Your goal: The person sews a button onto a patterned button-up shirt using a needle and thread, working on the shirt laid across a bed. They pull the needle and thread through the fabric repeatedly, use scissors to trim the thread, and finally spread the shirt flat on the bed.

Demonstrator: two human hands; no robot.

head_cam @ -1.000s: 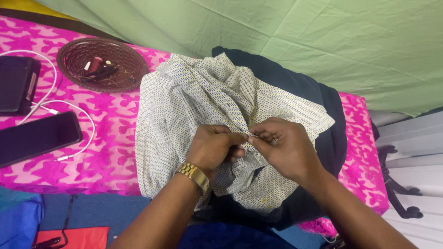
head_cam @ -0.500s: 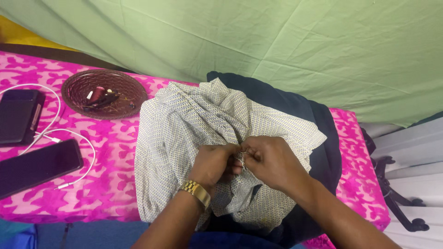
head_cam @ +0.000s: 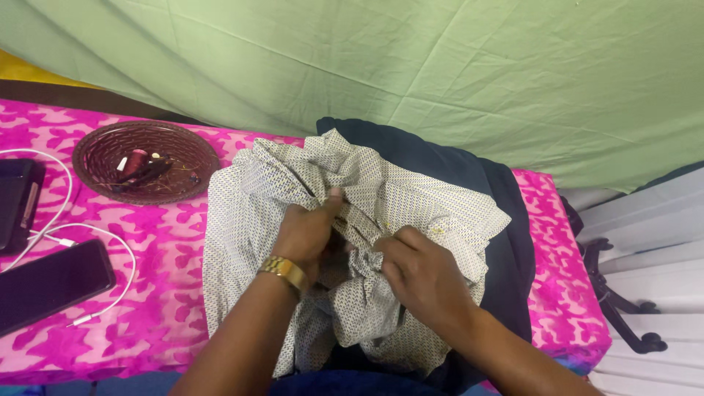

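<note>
Hands have parted since 0.5 s ago: then both pinched 1 spot mid-shirt, now left hand (head_cam: 308,231) sits higher, closed on a fold of the shirt (head_cam: 381,198), thumb up; right hand (head_cam: 422,275) grips bunched cloth lower right. Looks like regripping, work ongoing. Shirt lies crumpled on dark cloth (head_cam: 469,172) over the pink table (head_cam: 147,293). Green sheet (head_cam: 440,66) behind. Phone (head_cam: 48,282), cable (head_cam: 110,242), bowl (head_cam: 147,161) left.

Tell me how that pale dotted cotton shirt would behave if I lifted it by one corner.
The pale dotted cotton shirt would probably hang limp: it already bunches into soft folds where the left hand and right hand pinch it. It looks thin, so likely light. It may drag across the dark navy cloth rather than slide freely.
</note>
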